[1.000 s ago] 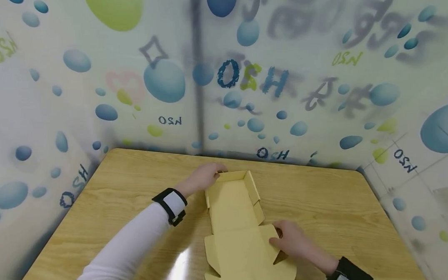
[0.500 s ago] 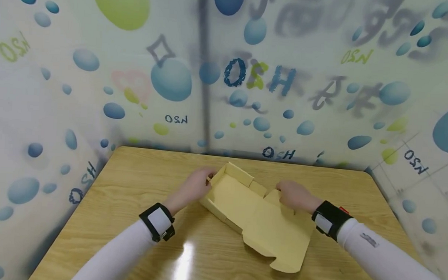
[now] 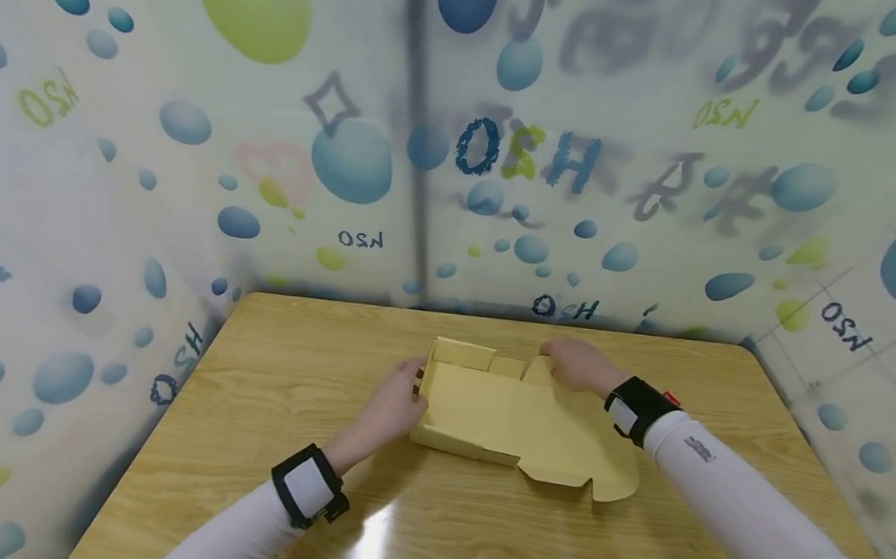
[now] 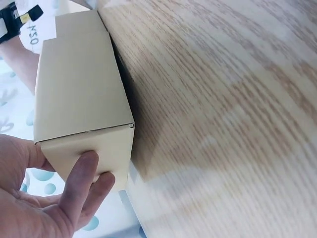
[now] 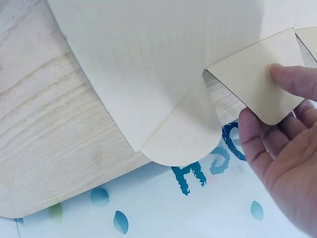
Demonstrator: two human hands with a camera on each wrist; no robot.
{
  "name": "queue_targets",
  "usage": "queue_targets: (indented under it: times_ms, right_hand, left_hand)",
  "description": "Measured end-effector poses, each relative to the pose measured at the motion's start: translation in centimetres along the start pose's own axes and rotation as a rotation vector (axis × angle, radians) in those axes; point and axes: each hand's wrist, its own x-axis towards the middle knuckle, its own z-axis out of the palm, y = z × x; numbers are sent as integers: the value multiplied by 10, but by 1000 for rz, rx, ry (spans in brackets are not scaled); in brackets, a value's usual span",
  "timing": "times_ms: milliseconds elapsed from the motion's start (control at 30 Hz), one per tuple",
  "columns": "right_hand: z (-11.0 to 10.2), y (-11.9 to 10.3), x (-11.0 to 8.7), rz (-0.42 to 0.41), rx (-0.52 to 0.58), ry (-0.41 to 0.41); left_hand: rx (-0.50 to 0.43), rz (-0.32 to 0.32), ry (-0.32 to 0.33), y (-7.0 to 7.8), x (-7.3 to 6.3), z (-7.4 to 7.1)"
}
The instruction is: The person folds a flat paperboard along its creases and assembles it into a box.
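Across the far half of the bench [image 3: 302, 356], the cardboard box [image 3: 480, 406] lies sideways to me. Half a second ago it pointed off at a slant, and before that its walled end faced the back; now that end has swung round to the left and the flat panel [image 3: 576, 431] to the right. For the work in hand, I judge that this puts one end within easy reach of each side.

My left hand [image 3: 393, 406] has its grip on the short end wall [image 4: 111, 148], fingertips pressed to the outer face. My right hand [image 3: 578, 364] pinches a side flap [image 5: 257, 79] on the panel's far edge, thumb on one face and fingers behind. I can't tell whether the base sits fully flat on the wood.

The board looks thin, stiff and matt, plain tan, with sharp folds and a tight corner where two walls meet. Beside the pinched flap, a tab [image 5: 188, 134] ends in a rounded edge, with a pointed notch between them. Streaky grain runs through the bench top, which catches a bright glare near me.
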Motion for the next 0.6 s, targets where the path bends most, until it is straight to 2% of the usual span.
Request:
queue_targets:
  times_ms: [167, 300, 467, 600]
  right_hand:
    - [9, 2, -4, 42, 2, 88]
    - [11, 1, -16, 118, 77, 178]
    - [14, 2, -40, 189, 187, 231]
    - [22, 7, -57, 230, 225, 251]
  left_hand:
    - [28, 24, 20, 0, 2, 0]
    - [77, 48, 22, -3, 12, -3]
    - [127, 57, -45, -7, 27, -12]
    - [205, 112, -87, -15, 41, -20]
